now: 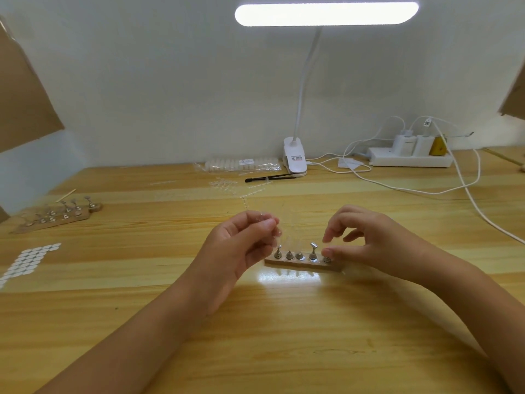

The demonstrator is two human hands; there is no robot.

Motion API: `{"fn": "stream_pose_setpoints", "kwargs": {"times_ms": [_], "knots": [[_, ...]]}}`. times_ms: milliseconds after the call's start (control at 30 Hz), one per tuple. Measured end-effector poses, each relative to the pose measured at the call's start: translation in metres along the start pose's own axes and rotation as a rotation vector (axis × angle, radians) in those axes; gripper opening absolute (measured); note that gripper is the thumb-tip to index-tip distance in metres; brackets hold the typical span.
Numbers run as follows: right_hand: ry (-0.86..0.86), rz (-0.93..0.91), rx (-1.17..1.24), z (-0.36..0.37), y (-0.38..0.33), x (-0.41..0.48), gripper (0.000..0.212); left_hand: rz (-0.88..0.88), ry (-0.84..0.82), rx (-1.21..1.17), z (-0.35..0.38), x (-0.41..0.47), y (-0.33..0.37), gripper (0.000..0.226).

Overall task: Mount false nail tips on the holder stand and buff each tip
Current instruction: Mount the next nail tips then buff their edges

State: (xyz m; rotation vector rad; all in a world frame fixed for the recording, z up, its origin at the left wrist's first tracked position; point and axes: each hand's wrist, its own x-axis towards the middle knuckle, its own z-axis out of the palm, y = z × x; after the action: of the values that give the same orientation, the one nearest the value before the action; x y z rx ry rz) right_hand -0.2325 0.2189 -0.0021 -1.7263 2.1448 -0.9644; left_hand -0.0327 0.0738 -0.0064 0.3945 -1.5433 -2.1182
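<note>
Our left hand (pixel 241 243) pinches a clear nail tip (pixel 276 231), hard to see, between thumb and curled fingers, just above the left end of the stand (pixel 301 265). Our right hand (pixel 369 240) has bent, spread fingers, and its thumb lies on the last peg (pixel 326 259) at the right end; we cannot tell if it grips it.

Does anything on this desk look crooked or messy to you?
Mildly. On the holder stand, one metal peg rises above its neighbours, its top tilted. Loose clear nail tips lie scattered farther back on the table.
</note>
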Motion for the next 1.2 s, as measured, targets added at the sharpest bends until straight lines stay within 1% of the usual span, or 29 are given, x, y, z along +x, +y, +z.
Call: {"fn": "stream_pose_setpoints", "kwargs": {"times_ms": [33,67,133,200,400,533,600,667,767,800,833,867,933,1000,1033,1100,1200], "knots": [[0.021,-0.001,0.036,-0.004,-0.002,-0.001,0.036,0.031,0.020,0.077,0.000,-0.001,-0.001,0.007],[0.066,-0.004,0.086,-0.008,-0.004,-0.002,0.040,0.052,0.034,0.142,0.001,-0.002,-0.001,0.013],[0.188,-0.016,0.189,-0.012,-0.007,-0.003,0.038,0.073,0.043,0.229,0.002,-0.003,-0.003,0.023],[0.249,-0.039,0.253,-0.008,-0.013,-0.002,0.034,0.075,0.034,0.281,0.004,-0.004,-0.005,0.025],[0.220,-0.115,0.235,0.014,-0.026,-0.002,0.032,0.076,0.037,0.335,0.008,-0.006,-0.007,0.026],[0.230,-0.127,0.212,0.015,-0.027,-0.003,0.026,0.073,0.050,0.327,0.007,-0.005,-0.008,0.017],[0.241,-0.152,0.180,0.017,-0.028,-0.003,0.024,0.069,0.063,0.335,0.007,-0.005,-0.008,0.013],[0.291,-0.215,0.081,0.021,-0.029,-0.004,0.022,0.057,0.075,0.334,0.007,-0.006,-0.008,0.009],[0.357,-0.418,-0.198,0.027,-0.034,-0.006,0.018,0.015,0.112,0.253,0.006,-0.005,-0.009,0.003],[0.349,-0.471,-0.250,0.028,-0.035,-0.006,0.019,0.002,0.124,0.216,0.006,-0.005,-0.009,0.003],[0.333,-0.484,-0.245,0.030,-0.036,-0.006,0.019,-0.001,0.125,0.197,0.005,-0.004,-0.008,0.005],[0.316,-0.451,-0.173,0.031,-0.039,-0.006,0.018,0.008,0.113,0.198,0.005,-0.005,-0.007,0.008],[0.266,-0.301,0.124,0.028,-0.043,-0.005,0.015,0.054,0.058,0.226,0.006,-0.006,-0.005,0.008],[0.164,-0.117,0.427,0.021,-0.042,-0.004,0.024,0.113,0.010,0.260,0.008,-0.007,-0.002,0.002],[0.106,-0.039,0.535,0.018,-0.039,-0.004,0.030,0.145,-0.011,0.285,0.009,-0.008,-0.001,0.003],[-0.007,0.066,0.699,0.015,-0.035,-0.003,0.038,0.197,-0.068,0.333,0.011,-0.010,0.000,0.008],[-0.091,0.111,0.839,0.012,-0.033,-0.002,0.039,0.208,-0.144,0.331,0.012,-0.013,0.000,0.008]]}}
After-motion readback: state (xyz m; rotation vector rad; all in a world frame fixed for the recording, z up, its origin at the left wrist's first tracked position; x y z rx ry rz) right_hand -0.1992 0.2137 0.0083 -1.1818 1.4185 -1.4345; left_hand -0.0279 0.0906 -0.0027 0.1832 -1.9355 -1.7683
